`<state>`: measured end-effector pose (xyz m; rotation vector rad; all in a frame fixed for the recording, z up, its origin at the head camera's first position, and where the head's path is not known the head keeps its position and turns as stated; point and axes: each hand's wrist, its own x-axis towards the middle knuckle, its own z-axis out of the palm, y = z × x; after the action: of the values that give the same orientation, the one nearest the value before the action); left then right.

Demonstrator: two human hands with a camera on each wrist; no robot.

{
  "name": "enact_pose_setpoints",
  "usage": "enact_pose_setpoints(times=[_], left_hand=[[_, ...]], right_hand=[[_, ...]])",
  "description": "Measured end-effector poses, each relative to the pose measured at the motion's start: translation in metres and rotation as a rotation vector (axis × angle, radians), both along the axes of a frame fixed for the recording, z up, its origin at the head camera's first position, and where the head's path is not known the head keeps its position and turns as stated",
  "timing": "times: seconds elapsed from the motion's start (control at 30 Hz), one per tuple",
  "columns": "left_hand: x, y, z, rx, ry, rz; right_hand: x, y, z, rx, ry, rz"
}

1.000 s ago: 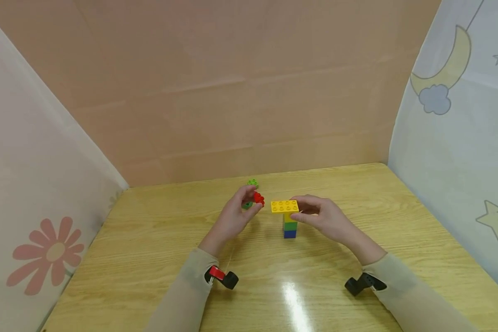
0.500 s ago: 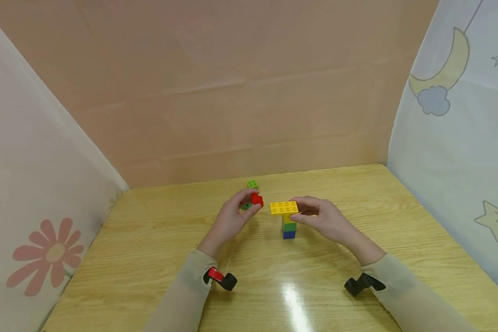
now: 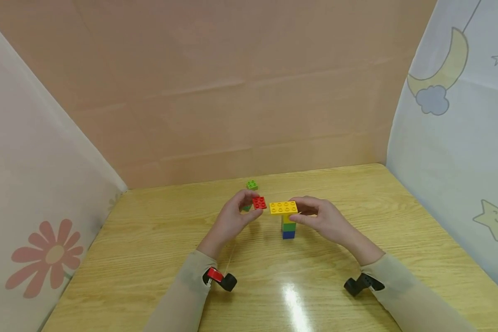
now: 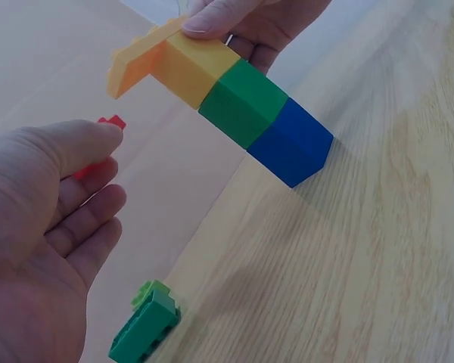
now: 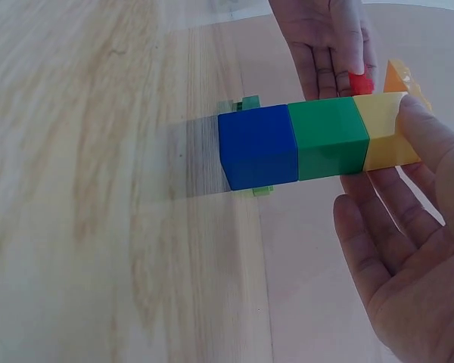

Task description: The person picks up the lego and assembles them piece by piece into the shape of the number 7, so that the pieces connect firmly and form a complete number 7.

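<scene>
My left hand [image 3: 231,220] pinches a small red toy brick [image 3: 259,203] between thumb and fingers, its studs facing up. Just to the right stands a tower of blocks. Its blue brick [image 3: 288,234] is lowest, a green brick [image 3: 289,227] sits in the middle and a yellow brick [image 4: 195,68] above that. A flat yellow plate [image 3: 283,207] with studs caps the tower and juts out to the left, close to the red brick but apart from it. From the right, my right hand [image 3: 327,220] grips the tower's yellow top part between thumb and fingers.
A light green brick [image 3: 252,185] lies near the table's back edge. A darker green brick [image 4: 145,329] sits beyond my left hand, mostly hidden by it in the head view. The wooden table [image 3: 149,267] is bordered by a back sheet and side sheets.
The red brick has been turned in my left fingers, from tilted to studs up, and is slightly nearer the yellow plate. My right hand and the tower have barely moved.
</scene>
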<state>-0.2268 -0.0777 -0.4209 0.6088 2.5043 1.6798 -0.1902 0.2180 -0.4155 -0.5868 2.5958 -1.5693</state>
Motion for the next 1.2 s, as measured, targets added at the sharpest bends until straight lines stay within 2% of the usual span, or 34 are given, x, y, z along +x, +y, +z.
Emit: enact_pose_setpoints(times=[0.13, 0.23, 0.5, 0.7, 0.87, 1.0, 1.2], left_hand=[[0.000, -0.001, 0.001, 0.042, -0.043, -0.022], [-0.001, -0.001, 0.003, 0.034, -0.056, -0.029], [0.003, -0.003, 0.009, -0.027, -0.028, -0.064], [0.006, -0.003, 0.014, -0.011, -0.013, -0.138], [0.006, -0.002, 0.015, 0.018, -0.010, -0.170], [0.006, 0.000, 0.014, 0.029, -0.014, -0.172], [0.006, 0.004, 0.012, 0.021, -0.050, -0.124]], right_hand=[[0.000, 0.001, 0.001, 0.007, -0.001, -0.004], [0.000, 0.001, 0.001, 0.012, -0.003, -0.007], [0.000, 0.004, 0.000, 0.011, -0.009, -0.010], [-0.001, 0.005, 0.000, 0.019, 0.011, -0.018], [-0.002, 0.005, 0.000, 0.021, 0.019, -0.022], [-0.001, 0.006, 0.000, 0.021, 0.017, -0.024], [-0.001, 0.005, -0.001, 0.020, 0.010, -0.029]])
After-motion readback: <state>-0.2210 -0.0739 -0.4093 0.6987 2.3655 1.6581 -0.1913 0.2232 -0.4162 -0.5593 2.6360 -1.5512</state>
